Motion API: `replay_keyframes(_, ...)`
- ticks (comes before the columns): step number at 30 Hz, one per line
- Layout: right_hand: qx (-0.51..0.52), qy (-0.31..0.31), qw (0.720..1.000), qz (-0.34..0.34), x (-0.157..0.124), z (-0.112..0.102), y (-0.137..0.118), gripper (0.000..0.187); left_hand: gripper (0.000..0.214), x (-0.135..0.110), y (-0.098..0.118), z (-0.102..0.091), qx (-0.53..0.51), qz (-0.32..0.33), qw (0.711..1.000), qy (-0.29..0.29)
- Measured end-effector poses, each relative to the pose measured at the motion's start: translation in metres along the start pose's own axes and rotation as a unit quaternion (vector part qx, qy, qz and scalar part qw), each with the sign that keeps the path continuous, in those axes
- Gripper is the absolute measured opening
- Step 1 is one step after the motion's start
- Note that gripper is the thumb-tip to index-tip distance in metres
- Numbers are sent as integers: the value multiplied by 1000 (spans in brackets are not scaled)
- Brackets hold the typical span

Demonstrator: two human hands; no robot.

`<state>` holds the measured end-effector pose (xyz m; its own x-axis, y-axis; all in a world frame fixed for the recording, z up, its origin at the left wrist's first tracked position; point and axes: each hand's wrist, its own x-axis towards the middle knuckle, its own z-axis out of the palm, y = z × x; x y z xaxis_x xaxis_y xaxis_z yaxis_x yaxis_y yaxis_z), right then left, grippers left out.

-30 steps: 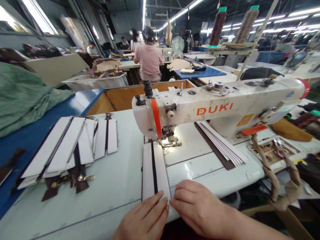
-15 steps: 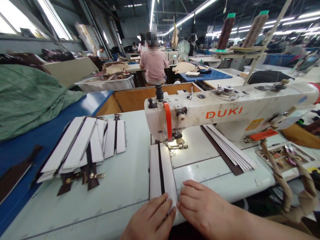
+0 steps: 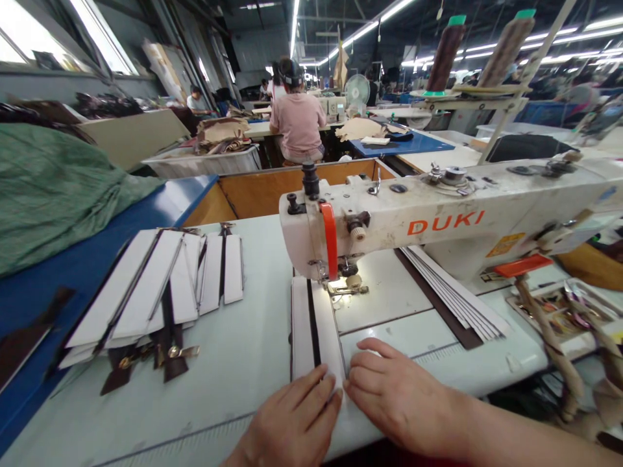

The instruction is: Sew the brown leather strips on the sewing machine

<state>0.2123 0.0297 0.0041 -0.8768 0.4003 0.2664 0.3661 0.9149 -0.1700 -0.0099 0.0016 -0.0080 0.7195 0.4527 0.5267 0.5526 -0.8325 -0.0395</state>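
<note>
A zipper strip with white facing on both sides of a dark centre band [image 3: 327, 331] lies lengthwise under the presser foot [image 3: 348, 288] of a white sewing machine [image 3: 389, 214]. My left hand [image 3: 296, 415] rests flat across its near end, fingers stretched out and pressing on the white facing. At the strip's right edge is my right hand [image 3: 394, 395], its fingers curled and the tips pinching the edge; the thumb is mostly hidden. The strip's nearest end is covered by my left hand.
Left on the table lies a pile of similar zipper strips [image 3: 146, 279] with metal pulls. White strips [image 3: 452, 292] are fanned out under the machine arm. A tray of small tools [image 3: 574, 311] stands at right, thread cones [image 3: 445, 58] behind. A person in pink [image 3: 298, 123] sits ahead.
The view has shifted slightly, so the machine appears a little further right. Both hands keep their places at the strip's near end, which has moved little, if at all.
</note>
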Motion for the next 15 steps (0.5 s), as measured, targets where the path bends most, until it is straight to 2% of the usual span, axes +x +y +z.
replay_keyframes(10, -29, 34, 999, 24, 25, 6, 41, 16, 30, 26, -40, 9, 16, -12, 1000, 2)
replay_keyframes(15, -53, 60, 996, 38, 37, 10, 57, 15, 28, 30, -60, 19, 14, -21, 1000, 9)
